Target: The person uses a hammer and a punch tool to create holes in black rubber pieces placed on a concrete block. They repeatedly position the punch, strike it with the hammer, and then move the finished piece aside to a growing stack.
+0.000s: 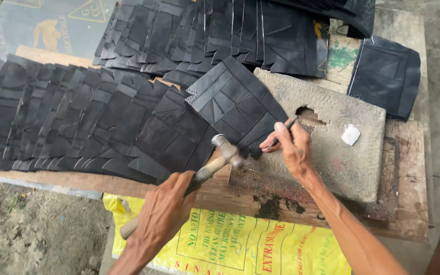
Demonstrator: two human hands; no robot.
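On a stone slab (342,153), left hand (165,214) grips a hammer (215,162); right hand (292,146), at three o'clock, pinches perhaps a punch (287,126) on limp, floppy rubber patch (238,104).

Head view, steeply down, near workbench (332,219)

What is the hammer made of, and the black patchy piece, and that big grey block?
The hammer: dull grey metal head, pale wooden handle with visible grain. The black patchwork panel: likely rubber or leather, matte with a faint sheen, and seams between the patches. The grey slab: probably concrete or stone, rough, grainy and chipped.
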